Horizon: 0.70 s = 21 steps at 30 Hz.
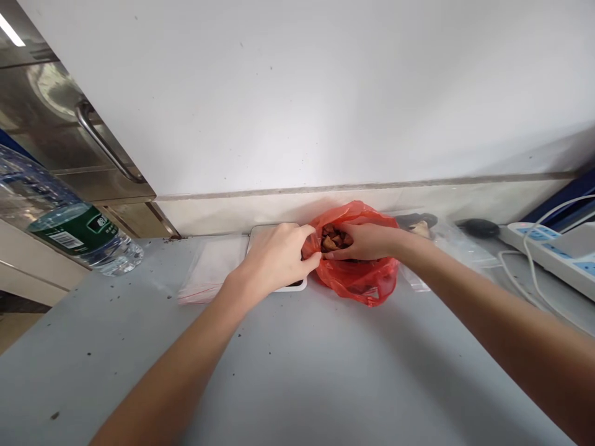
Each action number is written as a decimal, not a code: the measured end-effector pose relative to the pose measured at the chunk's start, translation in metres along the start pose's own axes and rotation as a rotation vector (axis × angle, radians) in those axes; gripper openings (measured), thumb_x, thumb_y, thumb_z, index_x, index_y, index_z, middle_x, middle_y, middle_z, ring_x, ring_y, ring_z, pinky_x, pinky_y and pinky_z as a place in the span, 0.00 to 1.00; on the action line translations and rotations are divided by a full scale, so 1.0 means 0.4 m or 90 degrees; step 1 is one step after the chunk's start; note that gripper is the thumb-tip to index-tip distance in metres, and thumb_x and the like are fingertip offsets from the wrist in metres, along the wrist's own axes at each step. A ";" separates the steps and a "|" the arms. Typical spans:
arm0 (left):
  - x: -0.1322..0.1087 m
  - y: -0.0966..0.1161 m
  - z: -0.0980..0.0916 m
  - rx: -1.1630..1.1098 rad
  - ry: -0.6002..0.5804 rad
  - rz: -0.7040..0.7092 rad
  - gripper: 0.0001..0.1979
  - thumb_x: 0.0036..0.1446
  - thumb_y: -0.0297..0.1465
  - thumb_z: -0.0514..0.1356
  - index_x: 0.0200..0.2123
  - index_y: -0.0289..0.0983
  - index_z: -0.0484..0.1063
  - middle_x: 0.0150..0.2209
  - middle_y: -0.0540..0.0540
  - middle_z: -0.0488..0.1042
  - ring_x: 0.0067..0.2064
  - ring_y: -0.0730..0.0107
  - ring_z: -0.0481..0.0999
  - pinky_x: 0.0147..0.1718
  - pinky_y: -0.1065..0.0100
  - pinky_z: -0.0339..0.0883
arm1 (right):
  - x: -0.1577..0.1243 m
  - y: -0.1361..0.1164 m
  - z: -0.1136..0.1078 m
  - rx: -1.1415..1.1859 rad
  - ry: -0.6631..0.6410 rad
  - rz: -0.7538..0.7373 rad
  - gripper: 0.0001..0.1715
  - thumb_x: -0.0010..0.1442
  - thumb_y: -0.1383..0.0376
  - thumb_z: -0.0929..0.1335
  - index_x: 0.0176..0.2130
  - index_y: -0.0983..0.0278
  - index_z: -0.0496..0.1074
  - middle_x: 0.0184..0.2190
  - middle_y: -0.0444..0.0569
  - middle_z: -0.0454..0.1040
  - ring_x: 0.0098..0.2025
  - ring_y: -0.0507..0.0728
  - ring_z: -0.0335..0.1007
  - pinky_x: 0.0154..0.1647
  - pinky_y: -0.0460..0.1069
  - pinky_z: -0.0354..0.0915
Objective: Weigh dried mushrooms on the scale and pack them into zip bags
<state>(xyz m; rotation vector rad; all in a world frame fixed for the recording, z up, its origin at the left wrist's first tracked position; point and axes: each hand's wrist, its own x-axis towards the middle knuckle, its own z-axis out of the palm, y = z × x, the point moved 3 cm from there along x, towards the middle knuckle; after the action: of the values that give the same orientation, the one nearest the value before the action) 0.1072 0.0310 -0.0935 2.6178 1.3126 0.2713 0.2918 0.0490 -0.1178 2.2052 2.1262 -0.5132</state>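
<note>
My left hand (281,257) is curled at the left edge of a red plastic bag (372,282), its thumb and fingers closed on the bag's rim. Inside the open bag lie brown dried chunks (332,240). My right hand (367,240) reaches into the bag from the right, thumb and fingers around some of the chunks; its fingertips are partly hidden. Under my left hand is a flat white device (302,285), like a small scale, mostly covered. A stack of clear zip bags (207,269) with a red line lies left of it.
On the left stands a large water bottle (88,229) with a green label. A clear plastic bag (453,244) with pale pieces lies right of the red bag. Farther right are a black object (481,228), a power strip (558,254) and white cables (530,275). A white wall (302,99) rises behind.
</note>
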 end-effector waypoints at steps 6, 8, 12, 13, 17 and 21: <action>-0.005 -0.005 0.007 -0.016 -0.024 0.018 0.09 0.63 0.38 0.59 0.37 0.40 0.76 0.32 0.48 0.77 0.30 0.63 0.74 0.27 0.65 0.61 | -0.004 -0.017 0.007 0.008 -0.028 0.044 0.26 0.52 0.49 0.77 0.44 0.58 0.71 0.42 0.51 0.79 0.41 0.64 0.78 0.34 0.52 0.70; -0.009 -0.002 0.013 -0.063 -0.072 0.036 0.13 0.63 0.44 0.61 0.42 0.42 0.78 0.31 0.49 0.76 0.30 0.63 0.74 0.25 0.65 0.61 | -0.009 -0.020 -0.001 0.017 -0.044 0.030 0.19 0.52 0.55 0.77 0.39 0.57 0.70 0.36 0.48 0.79 0.37 0.62 0.78 0.31 0.51 0.69; -0.018 0.010 0.029 -0.120 -0.180 0.081 0.19 0.57 0.48 0.68 0.47 0.44 0.78 0.32 0.50 0.77 0.31 0.63 0.75 0.25 0.66 0.60 | -0.024 -0.021 -0.021 0.054 -0.055 0.044 0.09 0.55 0.65 0.73 0.33 0.57 0.67 0.26 0.46 0.77 0.32 0.60 0.78 0.27 0.50 0.69; -0.019 0.013 0.031 -0.119 -0.191 0.093 0.16 0.57 0.45 0.68 0.45 0.44 0.78 0.33 0.51 0.77 0.32 0.63 0.75 0.26 0.67 0.60 | -0.026 -0.019 -0.025 0.063 -0.055 0.047 0.08 0.56 0.66 0.72 0.32 0.57 0.67 0.26 0.46 0.78 0.31 0.59 0.78 0.27 0.50 0.69; -0.019 0.009 0.035 -0.109 -0.195 0.106 0.10 0.60 0.41 0.66 0.32 0.42 0.74 0.30 0.51 0.73 0.29 0.66 0.71 0.24 0.66 0.57 | -0.031 -0.006 -0.026 0.035 -0.050 0.058 0.10 0.54 0.61 0.74 0.29 0.58 0.68 0.29 0.48 0.80 0.35 0.63 0.78 0.29 0.53 0.68; -0.020 0.001 0.029 -0.099 -0.178 0.106 0.13 0.61 0.41 0.65 0.29 0.41 0.70 0.26 0.52 0.68 0.25 0.69 0.66 0.22 0.65 0.54 | -0.041 -0.007 -0.017 0.009 -0.063 0.046 0.10 0.50 0.63 0.75 0.29 0.57 0.70 0.27 0.45 0.77 0.33 0.62 0.77 0.29 0.53 0.68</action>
<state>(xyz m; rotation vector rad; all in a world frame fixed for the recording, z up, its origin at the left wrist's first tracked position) 0.1054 0.0232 -0.1050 2.5230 0.9469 0.0274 0.2901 0.0352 -0.1068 2.2050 1.9927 -0.6202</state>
